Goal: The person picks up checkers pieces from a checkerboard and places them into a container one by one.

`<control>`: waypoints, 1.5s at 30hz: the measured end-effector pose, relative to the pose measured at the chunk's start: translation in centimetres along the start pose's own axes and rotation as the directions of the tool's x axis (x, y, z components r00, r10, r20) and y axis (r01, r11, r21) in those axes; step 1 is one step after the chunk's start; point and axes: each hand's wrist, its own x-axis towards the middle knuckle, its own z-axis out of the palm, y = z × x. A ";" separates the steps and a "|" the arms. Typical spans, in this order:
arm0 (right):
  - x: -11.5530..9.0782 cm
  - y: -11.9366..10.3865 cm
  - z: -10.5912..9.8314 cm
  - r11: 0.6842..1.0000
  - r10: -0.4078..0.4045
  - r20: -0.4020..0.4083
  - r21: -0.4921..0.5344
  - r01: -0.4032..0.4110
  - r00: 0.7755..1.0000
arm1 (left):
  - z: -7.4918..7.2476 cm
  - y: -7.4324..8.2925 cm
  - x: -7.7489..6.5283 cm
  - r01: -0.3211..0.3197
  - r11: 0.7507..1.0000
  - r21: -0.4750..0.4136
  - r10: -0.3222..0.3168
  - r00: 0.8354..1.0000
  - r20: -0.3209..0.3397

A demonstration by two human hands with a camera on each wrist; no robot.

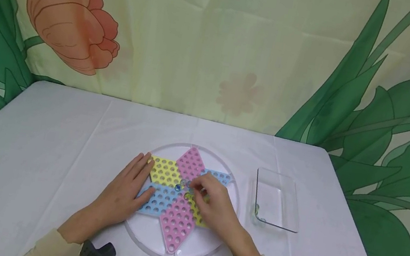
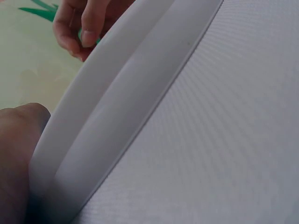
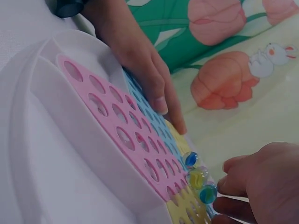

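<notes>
A round white Chinese checkers board carries a star of pink, yellow and blue holed points. My left hand rests on its left side with the fingers straight, over the edges of the yellow and blue points. Near the star's centre, my right hand pinches a blue-green marble with thumb and fingertips at the board's surface. Beside it sit a blue marble and a yellow marble. In the left wrist view the board's rim hides the playing surface.
A clear plastic box stands right of the board, with a few marbles in its near left corner. White cloth covers the table. Behind hangs a printed curtain.
</notes>
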 end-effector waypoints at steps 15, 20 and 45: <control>-0.1 0.1 0.7 0.998 0.020 -0.009 -0.062 -0.021 1.000 | -0.1 0.0 0.0 0.002 1.000 -0.005 -0.002 1.000 -0.001; -0.1 0.1 0.8 0.997 -0.010 -0.018 -0.080 0.009 1.000 | -0.1 0.1 0.0 0.003 1.000 -0.005 -0.003 1.000 -0.001; -0.1 0.0 0.9 0.989 0.021 -0.012 -0.148 -0.023 1.000 | -0.1 0.0 0.0 -0.001 1.000 -0.006 0.001 1.000 -0.003</control>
